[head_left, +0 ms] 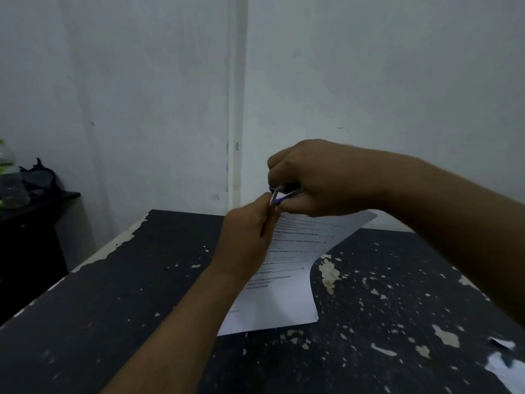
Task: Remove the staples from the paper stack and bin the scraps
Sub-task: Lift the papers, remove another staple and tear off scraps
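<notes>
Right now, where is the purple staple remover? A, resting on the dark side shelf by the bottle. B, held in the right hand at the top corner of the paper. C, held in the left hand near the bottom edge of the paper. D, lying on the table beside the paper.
B: the right hand grips the purple staple remover at the top corner of the paper.

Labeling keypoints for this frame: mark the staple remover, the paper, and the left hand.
staple remover [279, 196]: head view, on the purple-and-metal part showing between the hands.
paper [284, 300]: head view, on the blank lower area of the top sheet.
left hand [247, 237]: head view, on the back of the hand.
</notes>
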A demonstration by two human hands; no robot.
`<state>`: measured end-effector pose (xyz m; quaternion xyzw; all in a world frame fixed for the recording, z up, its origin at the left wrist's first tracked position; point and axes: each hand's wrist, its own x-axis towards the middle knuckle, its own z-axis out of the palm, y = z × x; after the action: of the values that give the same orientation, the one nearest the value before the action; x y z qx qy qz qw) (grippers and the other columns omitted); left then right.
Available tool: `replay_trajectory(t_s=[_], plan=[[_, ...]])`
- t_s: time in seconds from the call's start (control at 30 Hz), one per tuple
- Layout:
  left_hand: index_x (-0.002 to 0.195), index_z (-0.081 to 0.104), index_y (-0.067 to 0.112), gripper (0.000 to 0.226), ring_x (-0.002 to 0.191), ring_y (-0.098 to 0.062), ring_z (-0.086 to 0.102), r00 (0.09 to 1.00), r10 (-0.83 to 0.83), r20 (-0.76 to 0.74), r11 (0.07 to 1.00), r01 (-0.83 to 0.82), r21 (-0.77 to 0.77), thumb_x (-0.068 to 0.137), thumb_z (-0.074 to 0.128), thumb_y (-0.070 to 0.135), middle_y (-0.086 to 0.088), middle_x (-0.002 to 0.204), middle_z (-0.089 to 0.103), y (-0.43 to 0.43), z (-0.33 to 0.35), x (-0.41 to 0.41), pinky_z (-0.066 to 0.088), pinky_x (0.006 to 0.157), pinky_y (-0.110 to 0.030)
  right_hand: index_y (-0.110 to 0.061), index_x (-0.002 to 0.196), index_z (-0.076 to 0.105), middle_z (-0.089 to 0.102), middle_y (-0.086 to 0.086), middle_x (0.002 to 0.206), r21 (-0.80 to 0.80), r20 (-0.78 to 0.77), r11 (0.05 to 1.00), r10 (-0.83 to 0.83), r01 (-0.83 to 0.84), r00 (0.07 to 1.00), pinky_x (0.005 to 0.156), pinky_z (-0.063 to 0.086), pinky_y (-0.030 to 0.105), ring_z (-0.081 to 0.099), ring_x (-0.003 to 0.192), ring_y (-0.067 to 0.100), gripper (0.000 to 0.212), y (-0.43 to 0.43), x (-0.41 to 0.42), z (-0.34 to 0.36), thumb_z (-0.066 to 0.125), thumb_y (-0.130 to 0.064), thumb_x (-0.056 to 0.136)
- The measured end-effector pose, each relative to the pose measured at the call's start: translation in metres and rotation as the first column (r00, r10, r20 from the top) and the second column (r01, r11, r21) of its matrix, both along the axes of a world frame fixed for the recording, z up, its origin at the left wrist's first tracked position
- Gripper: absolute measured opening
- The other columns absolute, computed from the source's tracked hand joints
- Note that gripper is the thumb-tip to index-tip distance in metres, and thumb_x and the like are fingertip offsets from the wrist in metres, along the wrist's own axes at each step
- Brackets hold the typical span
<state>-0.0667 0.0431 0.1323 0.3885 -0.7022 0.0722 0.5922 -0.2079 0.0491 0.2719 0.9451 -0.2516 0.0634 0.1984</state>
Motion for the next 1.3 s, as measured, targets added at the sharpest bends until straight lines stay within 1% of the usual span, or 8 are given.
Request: replay_trajectory(t_s=[0.13,0.27,0.37,0.73,0.87,1.07,1.2,1.3], plan=[[0.103,0.070,0.000,0.046,0.063,-0.008,0.060,1.000,0.014,0.024,1.000,-0.013,-0.016,0.096,0.044,0.038,-0.008,0.079,0.073,-0.002,-0.003,0.001,0.042,0.060,0.000,-0.023,0.080,0.057,0.051,-0.010,0.077,-0.024,0.021,0.999,0.033,-0.032,0.999,0.060,0.037,0.019,0.047,0.063,0.004,0.018,0.000,-0.002,-0.005,0.061,-0.035,0.092],[0.102,0.068,0.001,0.042,0.058,-0.002,0.055,1.000,0.010,-0.012,1.000,-0.010,0.010,0.098,0.045,0.037,-0.005,0.076,0.072,-0.004,-0.006,0.002,0.045,0.062,0.000,-0.021,0.108,0.065,0.056,-0.008,0.097,-0.062,0.012,0.998,0.017,-0.016,1.000,0.070,0.048,0.025,0.055,0.082,0.008,0.027,-0.003,-0.006,-0.008,0.059,-0.042,0.091],[0.094,0.065,0.009,0.050,0.056,-0.001,0.059,0.999,-0.009,-0.038,0.999,0.010,0.035,0.101,0.037,0.050,0.014,0.069,0.062,-0.006,-0.002,0.003,0.044,0.054,-0.005,-0.024,0.114,0.063,0.054,-0.008,0.099,-0.136,0.050,0.991,-0.002,0.008,0.999,0.061,0.039,0.020,0.054,0.081,0.010,0.033,-0.006,-0.010,-0.008,0.062,-0.044,0.088],[0.089,0.059,0.019,0.031,0.075,-0.002,0.066,0.988,-0.012,-0.156,0.994,0.028,0.102,0.100,0.041,0.042,0.015,0.076,0.063,-0.011,-0.002,0.006,0.051,0.051,-0.011,-0.020,0.120,0.060,0.051,-0.002,0.104,-0.135,0.303,0.977,-0.115,0.162,0.946,0.067,0.051,0.031,0.057,0.079,0.016,0.042,-0.021,-0.039,-0.025,0.062,-0.047,0.088],[0.075,0.052,0.027,0.029,0.064,0.002,0.063,0.976,0.019,-0.215,0.995,0.002,0.097,0.104,0.046,0.028,0.014,0.067,0.059,-0.014,0.002,0.007,0.047,0.047,-0.008,-0.016,0.116,0.063,0.051,0.000,0.103,-0.039,0.523,0.981,-0.142,0.191,0.840,0.070,0.052,0.036,0.056,0.080,0.017,0.042,-0.029,-0.051,-0.046,0.062,-0.047,0.088],[0.066,0.043,0.026,0.039,0.053,0.007,0.056,0.962,0.099,-0.255,0.993,-0.081,0.081,0.105,0.044,0.028,0.010,0.061,0.054,-0.019,0.002,0.015,0.039,0.043,-0.007,-0.020,0.101,0.059,0.051,-0.004,0.085,0.153,0.774,0.958,-0.270,0.244,0.573,0.056,0.032,0.011,0.045,0.067,0.001,0.026,-0.045,-0.071,-0.088,0.061,-0.044,0.093],[0.065,0.041,0.028,0.040,0.053,0.010,0.055,0.962,0.137,-0.237,0.990,-0.123,0.076,0.105,0.044,0.027,0.013,0.061,0.052,-0.019,-0.001,0.017,0.038,0.041,-0.005,-0.018,0.090,0.060,0.058,-0.001,0.071,0.394,0.811,0.900,-0.437,0.188,0.389,0.050,0.037,0.017,0.045,0.057,0.005,0.025,-0.057,-0.088,-0.127,0.059,-0.042,0.095],[0.066,0.040,0.031,0.040,0.054,0.013,0.056,0.963,0.146,-0.225,0.988,-0.129,0.089,0.105,0.044,0.026,0.014,0.062,0.052,-0.019,-0.004,0.018,0.037,0.041,-0.003,-0.016,0.074,0.049,0.050,-0.001,0.065,0.528,0.702,0.790,-0.613,0.312,0.362,0.048,0.030,0.023,0.041,0.055,0.009,0.034,-0.069,-0.106,-0.163,0.060,-0.040,0.096]])
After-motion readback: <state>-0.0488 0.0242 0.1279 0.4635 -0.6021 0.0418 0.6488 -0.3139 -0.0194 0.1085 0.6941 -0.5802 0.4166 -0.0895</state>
